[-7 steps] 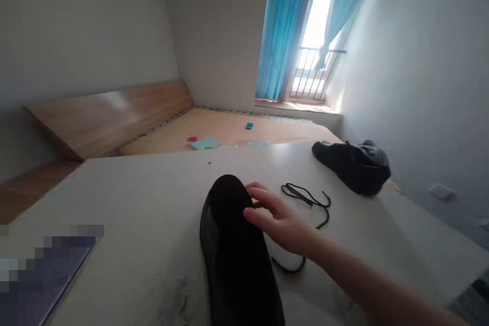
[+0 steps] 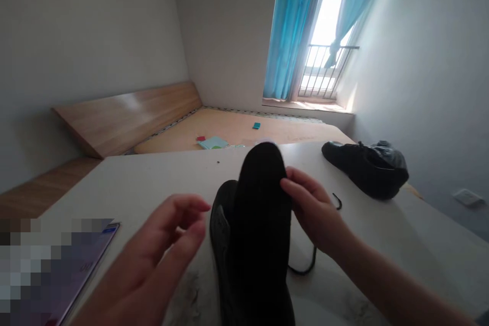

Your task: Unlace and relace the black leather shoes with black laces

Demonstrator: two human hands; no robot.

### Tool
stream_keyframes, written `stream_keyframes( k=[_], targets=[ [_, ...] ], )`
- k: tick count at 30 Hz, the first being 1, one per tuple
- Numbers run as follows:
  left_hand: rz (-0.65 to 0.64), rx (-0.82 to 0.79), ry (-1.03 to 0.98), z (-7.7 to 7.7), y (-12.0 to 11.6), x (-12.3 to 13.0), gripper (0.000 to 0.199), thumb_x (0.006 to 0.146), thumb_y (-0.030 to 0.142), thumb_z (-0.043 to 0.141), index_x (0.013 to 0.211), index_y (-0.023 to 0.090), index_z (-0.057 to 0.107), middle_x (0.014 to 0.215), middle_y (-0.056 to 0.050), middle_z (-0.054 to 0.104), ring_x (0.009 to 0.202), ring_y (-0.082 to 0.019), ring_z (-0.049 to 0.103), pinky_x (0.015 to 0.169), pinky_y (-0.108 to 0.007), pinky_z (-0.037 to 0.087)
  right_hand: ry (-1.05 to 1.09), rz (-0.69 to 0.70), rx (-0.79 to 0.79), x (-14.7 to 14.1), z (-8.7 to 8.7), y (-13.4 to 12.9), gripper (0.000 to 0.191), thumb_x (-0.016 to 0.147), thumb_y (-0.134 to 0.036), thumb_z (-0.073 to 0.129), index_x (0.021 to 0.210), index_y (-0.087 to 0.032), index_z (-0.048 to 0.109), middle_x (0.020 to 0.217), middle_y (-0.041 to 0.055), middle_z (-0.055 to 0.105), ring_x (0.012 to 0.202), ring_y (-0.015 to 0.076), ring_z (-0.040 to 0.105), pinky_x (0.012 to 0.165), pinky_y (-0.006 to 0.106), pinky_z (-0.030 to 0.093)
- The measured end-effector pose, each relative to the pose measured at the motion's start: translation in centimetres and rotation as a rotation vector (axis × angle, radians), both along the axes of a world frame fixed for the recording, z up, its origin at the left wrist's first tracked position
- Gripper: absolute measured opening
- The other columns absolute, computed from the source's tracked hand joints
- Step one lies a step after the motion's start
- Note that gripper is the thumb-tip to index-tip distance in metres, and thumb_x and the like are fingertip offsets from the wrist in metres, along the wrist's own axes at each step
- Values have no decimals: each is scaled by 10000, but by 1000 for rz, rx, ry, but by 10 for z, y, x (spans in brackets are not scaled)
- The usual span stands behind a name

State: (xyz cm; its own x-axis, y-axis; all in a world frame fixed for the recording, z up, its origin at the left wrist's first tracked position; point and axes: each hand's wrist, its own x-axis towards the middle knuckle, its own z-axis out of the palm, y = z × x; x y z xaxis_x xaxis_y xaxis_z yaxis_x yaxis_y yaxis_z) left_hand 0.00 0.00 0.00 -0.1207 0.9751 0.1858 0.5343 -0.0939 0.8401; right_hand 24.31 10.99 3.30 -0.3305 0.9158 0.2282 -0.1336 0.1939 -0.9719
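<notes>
A black shoe (image 2: 219, 244) lies on the white table in front of me, its rounded far end pointing away. My right hand (image 2: 311, 204) pinches the right edge of a long, flat black insole (image 2: 262, 198), which stands tilted up above the shoe. Its lower end blends into the dark shoe, so I cannot tell where it meets it. My left hand (image 2: 171, 239) hovers left of the shoe, fingers curved and apart, holding nothing. A loose black shoelace (image 2: 303, 270) lies right of the shoe, partly hidden by my right hand.
Another black shoe (image 2: 367, 168) sits at the table's far right. A purple flat item, partly pixelated (image 2: 89, 265), lies at the near left. Behind the table (image 2: 153, 178) is a bed (image 2: 225, 117) with small papers on it. A curtained window (image 2: 324, 35) is beyond.
My right hand has gone from resting on the shoe's right side to holding the insole up. My left hand has come into view from below. The view has turned slightly left.
</notes>
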Motion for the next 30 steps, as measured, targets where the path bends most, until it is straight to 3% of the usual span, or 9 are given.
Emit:
stream_keyframes(
  k=[3, 5, 9, 11, 14, 16, 20, 25, 30],
  targets=[
    [-166, -110, 15, 36, 18, 28, 407, 996, 497, 366, 1325, 315, 520, 1126, -28, 652, 1037, -224, 631, 881, -351, 545, 191, -4, -204, 16, 15, 6, 183, 841, -402, 646, 837, -226, 598, 694, -32, 527, 570, 89, 493, 550, 207, 453],
    [-257, -112, 92, 51, 26, 43, 366, 975, 398, 348, 1242, 298, 577, 1167, -37, 632, 1108, -235, 594, 970, -390, 494, 263, 31, -293, 28, 20, 15, 142, 801, -354, 663, 834, -228, 607, 624, -55, 473, 446, 59, 386, 445, 181, 394],
    [-291, -69, 360, 66, 35, 55, 295, 778, 343, 585, 1051, 236, 617, 1148, -66, 626, 1105, -291, 554, 984, -455, 435, 146, 129, -333, 40, 6, 32, 207, 745, -352, 691, 890, -211, 647, 516, -109, 343, 342, 20, 132, 336, 167, 194],
    [-319, -120, 431, 73, 41, 58, 345, 758, 492, 644, 977, 228, 601, 1005, -54, 659, 944, -286, 587, 839, -423, 467, 52, 140, -338, 34, -7, 33, 276, 741, -387, 728, 923, -192, 658, 505, -101, 404, 335, 24, 204, 340, 172, 204],
    [-375, -194, 386, 83, 54, 63, 463, 836, 674, 489, 812, 222, 584, 793, -26, 654, 707, -226, 578, 606, -323, 408, -46, 78, -274, 17, -21, 24, 342, 766, -455, 756, 957, -199, 631, 608, -47, 581, 472, 73, 481, 435, 183, 359],
    [-371, -201, 368, 85, 64, 65, 494, 902, 618, 389, 682, 208, 555, 678, -23, 611, 618, -194, 540, 542, -298, 344, -92, 39, -213, 7, -23, 16, 403, 763, -524, 751, 970, -205, 618, 665, -28, 636, 564, 102, 552, 499, 199, 409],
    [-257, -204, 421, 83, 80, 61, 416, 901, 478, 407, 604, 201, 500, 643, -32, 579, 600, -190, 515, 533, -298, 302, -199, -18, -109, 3, -17, 6, 521, 786, -625, 677, 1097, -213, 611, 763, 6, 662, 634, 139, 594, 546, 239, 442],
    [-143, -126, 404, 78, 89, 54, 398, 918, 458, 384, 629, 205, 486, 678, -40, 598, 636, -199, 524, 572, -311, 309, -645, -43, 182, 15, -13, 3, 765, 776, -641, 658, 1418, -296, 424, 1242, 94, 619, 899, 244, 675, 768, 404, 552],
    [-93, -47, 376, 78, 89, 57, 400, 912, 444, 422, 590, 208, 441, 584, -1, 499, 554, -162, 435, 536, -301, 261, -823, -140, 317, 11, -13, -8, 1109, 670, -624, 735, 1553, -227, 193, 1501, 158, 466, 1318, 366, 506, 1070, 556, 435]
  ],
)
